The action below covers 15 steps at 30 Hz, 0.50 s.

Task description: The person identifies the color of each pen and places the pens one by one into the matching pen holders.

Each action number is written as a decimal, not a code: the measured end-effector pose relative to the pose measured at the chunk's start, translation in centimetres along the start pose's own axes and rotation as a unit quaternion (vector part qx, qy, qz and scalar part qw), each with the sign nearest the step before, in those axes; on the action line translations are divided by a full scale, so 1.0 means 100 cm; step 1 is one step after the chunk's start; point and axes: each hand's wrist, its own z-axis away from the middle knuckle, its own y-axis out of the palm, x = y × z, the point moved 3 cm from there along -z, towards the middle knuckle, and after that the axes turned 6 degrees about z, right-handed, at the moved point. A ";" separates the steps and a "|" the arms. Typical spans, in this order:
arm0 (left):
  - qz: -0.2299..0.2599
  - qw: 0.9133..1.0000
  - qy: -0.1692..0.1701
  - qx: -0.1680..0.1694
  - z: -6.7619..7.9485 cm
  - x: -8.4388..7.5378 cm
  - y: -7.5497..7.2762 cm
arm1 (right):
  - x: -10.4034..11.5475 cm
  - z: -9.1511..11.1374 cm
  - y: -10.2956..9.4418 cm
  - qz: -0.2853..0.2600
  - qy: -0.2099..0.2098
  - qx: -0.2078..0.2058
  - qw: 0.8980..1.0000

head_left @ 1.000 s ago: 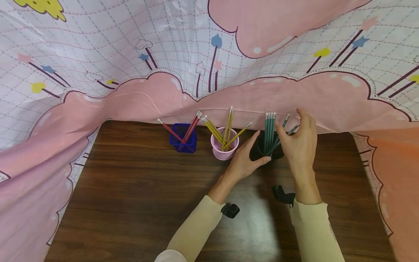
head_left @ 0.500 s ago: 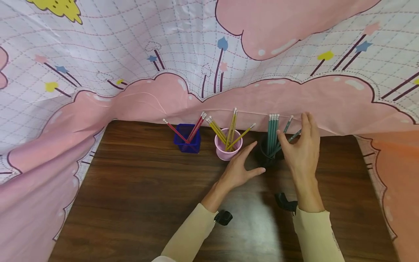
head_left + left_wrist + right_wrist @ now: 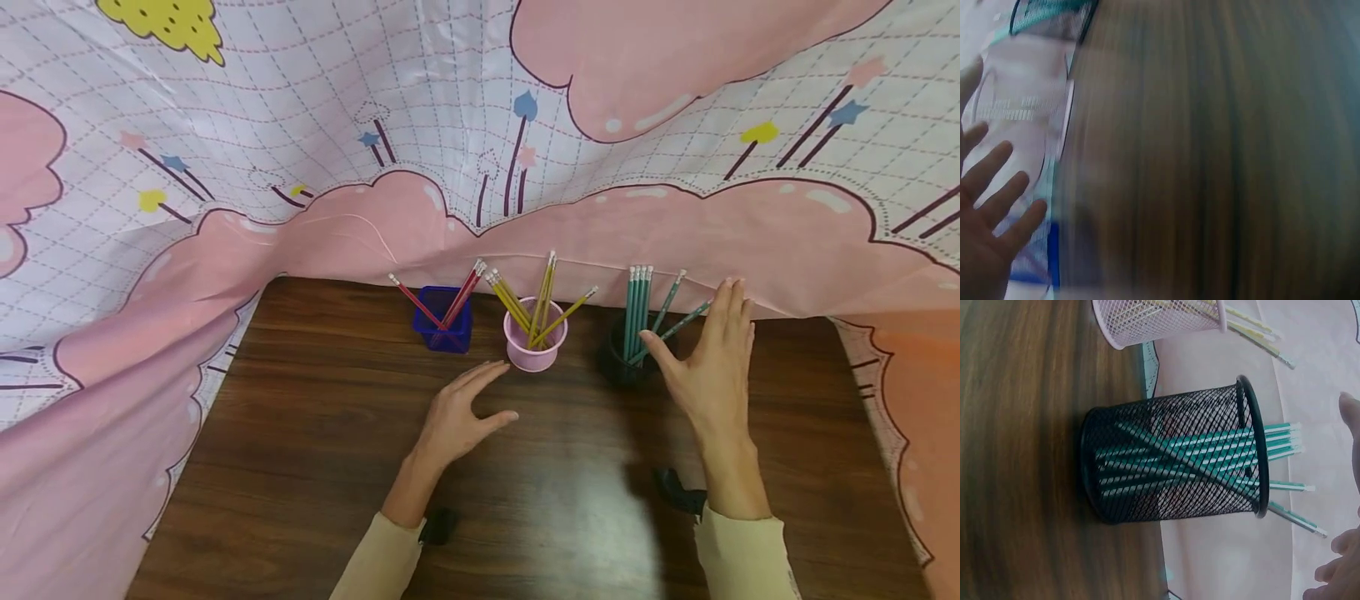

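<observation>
My left hand (image 3: 453,421) hovers over the table in front of the blue and pink holders, fingers spread, holding nothing. On the right, my right hand (image 3: 712,367) is beside the black mesh pencil holder (image 3: 1172,459), thumb apart from straight fingers, nothing in its grasp. Several green pencils (image 3: 639,300) with white erasers stand in that holder, some leaning right. A pink mesh holder (image 3: 532,358) in the middle carries several yellow pencils (image 3: 546,292). To its left, red pencils (image 3: 465,292) lean in a square blue holder (image 3: 450,340). The left wrist view is blurred.
The three holders stand in a row at the back of the dark wooden table (image 3: 315,467). Behind them hangs a patterned pink and white cloth (image 3: 360,208), which also drapes at both sides.
My left hand has left the black holder and moved left and toward me. My right hand has drawn slightly right, its fingers straightening away from the green pencils.
</observation>
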 end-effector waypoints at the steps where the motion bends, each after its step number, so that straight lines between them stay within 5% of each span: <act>1: -0.009 1.000 0.004 -0.014 0.002 0.003 -0.007 | -0.001 0.001 -0.001 0.000 -0.001 -0.003 1.000; 5: -0.038 0.998 0.012 -0.055 0.006 0.012 -0.029 | -0.005 0.002 -0.001 0.004 -0.003 -0.008 1.000; 15: -0.071 0.994 -0.021 -0.076 0.015 0.028 -0.051 | -0.016 0.009 -0.004 0.007 0.000 0.002 1.000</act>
